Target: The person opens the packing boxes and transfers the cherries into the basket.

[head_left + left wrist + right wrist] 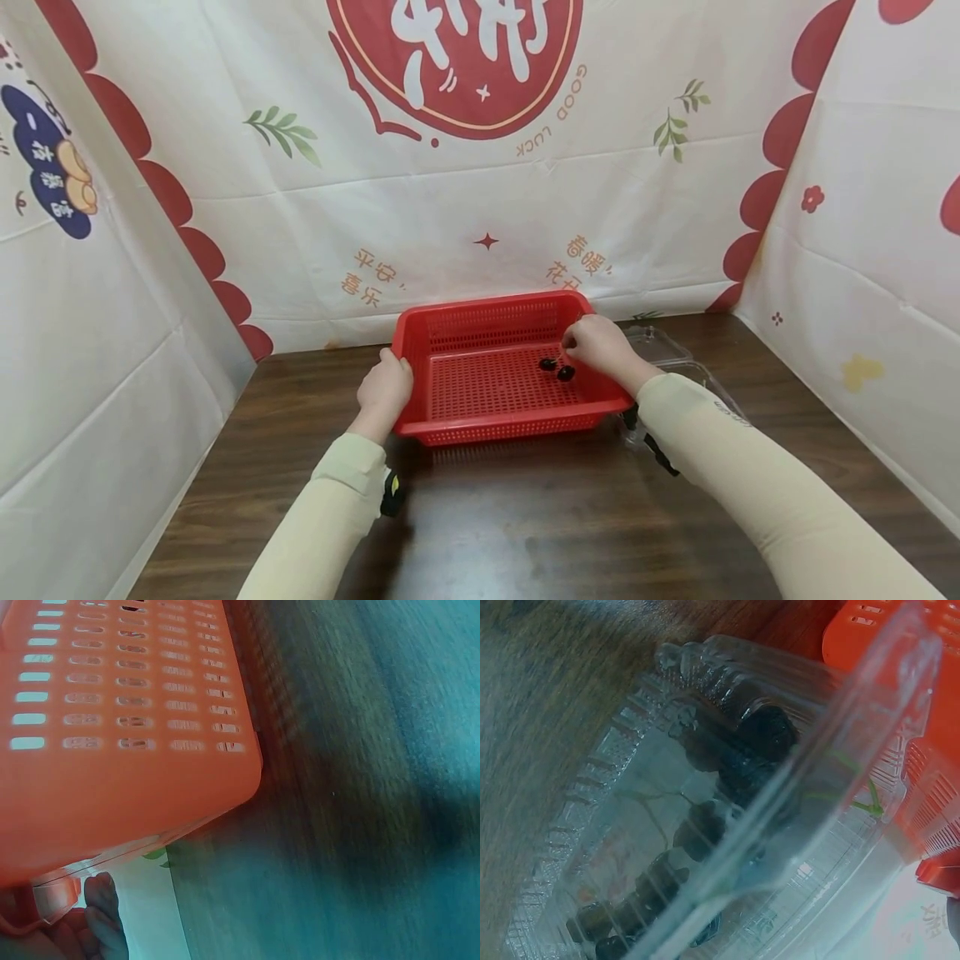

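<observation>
A red plastic basket [487, 423] with slotted sides stands on the table. My left hand [386, 387] grips its left rim, the fingers curled over the edge; the left wrist view shows fingers [105, 911] at the rim. Over the basket's right end is my right hand [600, 343], with fingers curled and fingertips pointing down. Just below and left of them are two dark, grape-like fruits, one [547, 364] beside the other [566, 373]. I cannot tell whether the right fingertips pinch a stem.
Right of the basket, partly behind the right forearm, is a clear plastic clamshell box [697, 371]. In the right wrist view it holds several dark grapes [697, 829] and a green stem [866, 806]. Patterned cloth walls [480, 192] enclose the wooden table [480, 517] on three sides.
</observation>
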A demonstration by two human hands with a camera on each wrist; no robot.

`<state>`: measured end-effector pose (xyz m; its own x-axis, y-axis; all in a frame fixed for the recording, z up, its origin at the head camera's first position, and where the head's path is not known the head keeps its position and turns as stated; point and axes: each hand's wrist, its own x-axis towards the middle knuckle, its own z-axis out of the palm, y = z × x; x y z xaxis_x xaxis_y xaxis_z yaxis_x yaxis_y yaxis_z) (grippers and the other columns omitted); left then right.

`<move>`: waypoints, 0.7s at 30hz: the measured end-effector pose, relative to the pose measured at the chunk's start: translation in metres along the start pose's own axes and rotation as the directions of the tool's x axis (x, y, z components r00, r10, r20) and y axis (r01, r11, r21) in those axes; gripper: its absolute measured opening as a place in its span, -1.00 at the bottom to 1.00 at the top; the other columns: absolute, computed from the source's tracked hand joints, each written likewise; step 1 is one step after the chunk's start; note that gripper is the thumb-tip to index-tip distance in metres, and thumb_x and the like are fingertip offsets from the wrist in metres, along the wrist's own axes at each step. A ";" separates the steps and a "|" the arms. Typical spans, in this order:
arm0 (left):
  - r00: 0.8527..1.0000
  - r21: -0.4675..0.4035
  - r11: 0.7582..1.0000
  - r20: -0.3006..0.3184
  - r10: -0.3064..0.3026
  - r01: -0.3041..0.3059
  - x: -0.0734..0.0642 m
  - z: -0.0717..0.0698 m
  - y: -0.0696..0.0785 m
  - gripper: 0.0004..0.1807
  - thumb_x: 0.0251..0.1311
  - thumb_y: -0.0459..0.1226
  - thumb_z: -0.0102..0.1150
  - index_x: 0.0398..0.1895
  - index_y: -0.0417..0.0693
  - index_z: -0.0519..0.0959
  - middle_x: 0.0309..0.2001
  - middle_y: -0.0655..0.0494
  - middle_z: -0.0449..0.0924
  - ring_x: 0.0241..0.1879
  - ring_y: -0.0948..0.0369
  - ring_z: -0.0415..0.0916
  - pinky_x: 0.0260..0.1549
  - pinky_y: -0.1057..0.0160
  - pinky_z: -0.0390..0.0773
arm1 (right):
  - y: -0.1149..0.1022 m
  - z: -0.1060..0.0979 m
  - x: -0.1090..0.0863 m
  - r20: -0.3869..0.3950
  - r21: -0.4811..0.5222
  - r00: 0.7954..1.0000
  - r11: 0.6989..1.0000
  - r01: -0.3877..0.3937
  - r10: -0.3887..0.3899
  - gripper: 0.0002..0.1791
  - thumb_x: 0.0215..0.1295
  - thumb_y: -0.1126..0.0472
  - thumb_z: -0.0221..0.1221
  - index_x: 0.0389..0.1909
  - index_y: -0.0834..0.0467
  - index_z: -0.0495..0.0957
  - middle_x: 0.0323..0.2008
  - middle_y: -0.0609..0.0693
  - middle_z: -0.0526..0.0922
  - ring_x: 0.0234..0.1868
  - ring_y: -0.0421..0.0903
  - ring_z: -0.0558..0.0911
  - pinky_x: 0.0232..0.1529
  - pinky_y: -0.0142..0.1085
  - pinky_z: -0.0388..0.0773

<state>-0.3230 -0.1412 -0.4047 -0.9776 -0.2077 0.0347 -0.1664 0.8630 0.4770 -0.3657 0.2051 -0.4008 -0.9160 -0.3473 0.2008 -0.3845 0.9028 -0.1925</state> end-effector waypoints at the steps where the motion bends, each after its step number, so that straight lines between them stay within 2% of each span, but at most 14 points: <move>1: 1.000 -0.002 1.000 0.002 0.000 0.000 0.000 0.000 0.000 -0.59 0.48 -0.12 -0.22 0.10 -0.30 0.29 -0.26 -0.26 0.59 -0.33 -0.09 0.60 -0.38 -0.09 0.56 | 0.000 0.000 0.000 0.001 0.001 1.000 1.000 -0.001 0.001 -0.91 0.10 0.33 0.33 -0.34 0.16 0.74 -0.38 0.00 0.71 -0.27 -0.02 0.65 -0.12 -0.04 0.56; 10: 1.000 -0.020 1.000 0.017 -0.001 0.001 0.002 0.000 -0.001 -0.61 0.47 -0.12 -0.23 0.07 -0.29 0.30 -0.26 -0.26 0.58 -0.34 -0.08 0.59 -0.40 -0.09 0.55 | -0.001 -0.001 0.000 0.004 0.024 1.000 1.000 0.001 -0.001 -0.93 0.13 0.30 0.30 -0.38 0.13 0.74 -0.43 -0.05 0.69 -0.36 -0.08 0.60 -0.18 -0.09 0.54; 15: 1.000 -0.029 1.000 0.025 -0.002 0.003 0.002 0.000 -0.001 -0.61 0.48 -0.12 -0.23 0.08 -0.30 0.29 -0.25 -0.26 0.58 -0.34 -0.08 0.59 -0.39 -0.09 0.55 | 0.000 -0.001 0.001 0.002 0.010 1.000 1.000 0.022 -0.022 -0.93 0.08 0.34 0.29 -0.43 0.12 0.72 -0.47 -0.07 0.66 -0.42 -0.09 0.55 -0.24 -0.12 0.53; 21: 0.999 -0.035 0.999 0.035 -0.008 0.009 0.000 -0.001 -0.002 -0.61 0.48 -0.12 -0.23 0.07 -0.29 0.29 -0.25 -0.26 0.58 -0.34 -0.07 0.59 -0.38 -0.08 0.56 | 0.000 0.000 -0.001 0.021 -0.018 0.999 0.999 0.035 -0.034 -0.96 0.08 0.31 0.33 -0.42 0.14 0.72 -0.49 -0.09 0.66 -0.42 -0.11 0.58 -0.23 -0.10 0.57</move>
<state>-0.3226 -0.1428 -0.4051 -0.9802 -0.1980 0.0005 -0.1704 0.8447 0.5074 -0.3649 0.2057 -0.4008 -0.9045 -0.3834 0.1866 -0.4138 0.8948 -0.1677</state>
